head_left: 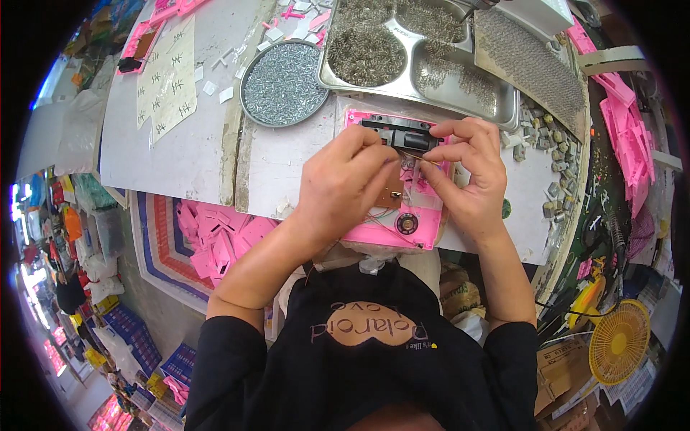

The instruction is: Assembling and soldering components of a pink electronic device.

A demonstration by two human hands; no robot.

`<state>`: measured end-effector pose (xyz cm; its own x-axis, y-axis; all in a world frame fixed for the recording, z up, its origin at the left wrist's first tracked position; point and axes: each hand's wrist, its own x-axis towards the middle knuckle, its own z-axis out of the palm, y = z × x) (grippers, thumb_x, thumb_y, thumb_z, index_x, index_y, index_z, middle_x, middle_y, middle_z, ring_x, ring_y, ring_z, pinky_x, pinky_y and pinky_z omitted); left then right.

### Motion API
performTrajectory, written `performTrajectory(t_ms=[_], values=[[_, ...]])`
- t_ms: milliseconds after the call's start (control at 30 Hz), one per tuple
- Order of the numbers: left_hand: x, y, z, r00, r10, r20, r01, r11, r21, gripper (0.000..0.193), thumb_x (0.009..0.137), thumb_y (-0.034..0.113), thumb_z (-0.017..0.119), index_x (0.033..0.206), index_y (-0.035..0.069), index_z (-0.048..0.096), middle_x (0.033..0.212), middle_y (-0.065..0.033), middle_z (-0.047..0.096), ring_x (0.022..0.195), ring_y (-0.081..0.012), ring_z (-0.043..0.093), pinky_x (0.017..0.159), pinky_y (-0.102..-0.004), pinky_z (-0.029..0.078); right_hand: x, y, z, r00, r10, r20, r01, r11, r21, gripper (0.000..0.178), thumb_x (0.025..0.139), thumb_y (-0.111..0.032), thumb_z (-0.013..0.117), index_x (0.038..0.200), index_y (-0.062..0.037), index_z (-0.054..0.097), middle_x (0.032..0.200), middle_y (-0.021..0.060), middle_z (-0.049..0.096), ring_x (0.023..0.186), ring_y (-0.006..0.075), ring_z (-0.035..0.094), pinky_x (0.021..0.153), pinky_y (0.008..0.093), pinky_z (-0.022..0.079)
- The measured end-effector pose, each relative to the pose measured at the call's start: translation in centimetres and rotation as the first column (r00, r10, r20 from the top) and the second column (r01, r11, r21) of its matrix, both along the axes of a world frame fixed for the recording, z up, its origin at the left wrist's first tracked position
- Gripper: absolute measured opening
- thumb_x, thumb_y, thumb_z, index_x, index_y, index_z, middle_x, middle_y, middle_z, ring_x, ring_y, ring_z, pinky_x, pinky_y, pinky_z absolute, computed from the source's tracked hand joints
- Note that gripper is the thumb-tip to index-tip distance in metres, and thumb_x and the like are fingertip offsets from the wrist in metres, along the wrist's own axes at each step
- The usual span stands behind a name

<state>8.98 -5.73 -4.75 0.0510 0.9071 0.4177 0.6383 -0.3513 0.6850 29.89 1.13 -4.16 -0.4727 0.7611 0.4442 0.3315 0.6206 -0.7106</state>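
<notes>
Atop the pink casing [430, 224], a black module [415, 141] runs left to right, both hands' fingers [453, 152] bent, grasp unclear.

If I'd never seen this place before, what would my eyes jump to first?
Probably the bright pink casing in the middle, with the left hand and right hand at its black part. Just beyond, a shiny metal tray is heaped with wiry coils. At the lower right, a round yellow fan grille stands out.
</notes>
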Motion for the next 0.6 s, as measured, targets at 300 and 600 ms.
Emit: performTrajectory(t_ms=[300,600], values=[[0.4,-1.3,4.4,0.995,0.084,0.054,-0.09,0.989,0.119,0.031,0.084,-0.006,0.07,0.114,0.0,0.067,0.111,-0.0156,0.069,0.095,-0.0279,0.068,0.075,-0.0346,0.056,0.8,-0.8,-0.2,0.996,-0.066,-0.06,0.063,0.997,-0.043,0.019,0.069,-0.005,0.084,0.085,-0.0101,0.075,0.11,0.0042,0.069,0.108,0.0266,0.054,0.087,0.038,0.047],[2.4,1.5,2.5,0.918,-0.008,0.397,0.185,0.893,-0.411,0.012,0.089,0.0,0.07,0.101,-0.002,0.072,0.081,-0.0118,0.07,0.061,-0.019,0.069,0.057,-0.0312,0.054,1.3,-0.3,-0.4,0.99,-0.042,-0.133,0.02,0.987,-0.162,0.017,0.071,-0.007,0.085,0.085,-0.0099,0.075,0.11,0.0043,0.07,0.109,0.025,0.055,0.093,0.0373,0.044]])
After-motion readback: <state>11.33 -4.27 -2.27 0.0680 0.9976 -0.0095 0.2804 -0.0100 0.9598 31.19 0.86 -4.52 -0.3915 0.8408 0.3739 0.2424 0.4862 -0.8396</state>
